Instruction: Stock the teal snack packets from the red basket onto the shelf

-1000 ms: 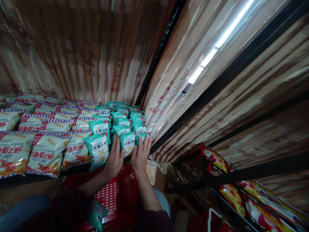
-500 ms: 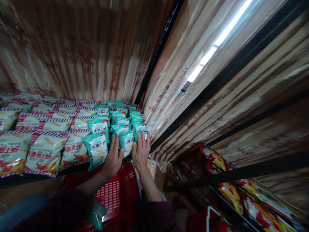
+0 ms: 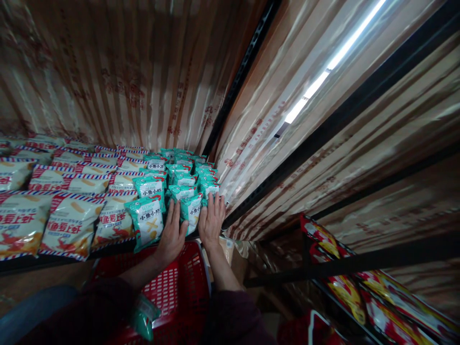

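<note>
Several green-and-white snack bags (image 3: 147,218) stand in rows at the right end of the shelf. My left hand (image 3: 173,237) is open, its fingers stretched forward along the left side of a small green snack bag (image 3: 191,209). To the right of that bag, my right hand (image 3: 212,218) lies with straight fingers against the front bag of the rightmost row, covering most of it. Neither hand is wrapped around a bag. Below my forearms sits a red basket (image 3: 192,268) with a green snack bag (image 3: 145,316) in it.
Larger white snack bags with striped edges (image 3: 74,225) fill the shelf to the left. Wrapped brown panels (image 3: 143,72) rise behind, with a black metal post (image 3: 240,72) at the corner. Red-and-yellow packets (image 3: 345,292) lie on a rack at lower right.
The view has shifted slightly, so the shelf and bags appear a little to the right. Both hands keep nearly the same place against the green bags.
</note>
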`<state>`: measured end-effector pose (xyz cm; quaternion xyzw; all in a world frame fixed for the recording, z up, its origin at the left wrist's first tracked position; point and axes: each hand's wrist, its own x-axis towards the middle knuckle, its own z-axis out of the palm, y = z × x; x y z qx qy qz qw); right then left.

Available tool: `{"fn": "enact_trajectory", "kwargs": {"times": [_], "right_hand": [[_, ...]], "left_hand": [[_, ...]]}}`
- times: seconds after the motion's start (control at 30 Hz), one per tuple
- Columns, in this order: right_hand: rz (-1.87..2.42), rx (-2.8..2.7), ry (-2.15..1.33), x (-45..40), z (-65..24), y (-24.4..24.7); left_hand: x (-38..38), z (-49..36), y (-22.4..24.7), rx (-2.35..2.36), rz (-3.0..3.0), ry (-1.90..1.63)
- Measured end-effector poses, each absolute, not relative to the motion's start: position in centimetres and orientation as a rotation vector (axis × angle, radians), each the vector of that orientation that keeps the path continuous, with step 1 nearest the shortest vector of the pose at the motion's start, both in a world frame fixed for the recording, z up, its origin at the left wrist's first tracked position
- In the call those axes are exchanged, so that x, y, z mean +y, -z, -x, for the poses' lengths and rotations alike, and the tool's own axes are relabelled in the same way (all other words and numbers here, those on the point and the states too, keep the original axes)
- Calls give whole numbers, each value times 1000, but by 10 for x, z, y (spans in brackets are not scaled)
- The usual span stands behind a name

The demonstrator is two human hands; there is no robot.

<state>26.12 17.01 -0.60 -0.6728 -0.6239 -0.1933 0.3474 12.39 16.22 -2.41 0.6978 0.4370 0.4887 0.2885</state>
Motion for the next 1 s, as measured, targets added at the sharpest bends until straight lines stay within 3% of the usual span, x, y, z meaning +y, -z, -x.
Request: {"fn": "enact_trajectory", "kwargs": {"times": [0.57,1.0], "right_hand": [[1676,-1587,615,155,-252,12],[1465,-1687,554,129,-232,6]], "left_hand": [[161,-128,32,1191,-1889,-1464],[134,-101,9,1112,-2212,-1510]]}}
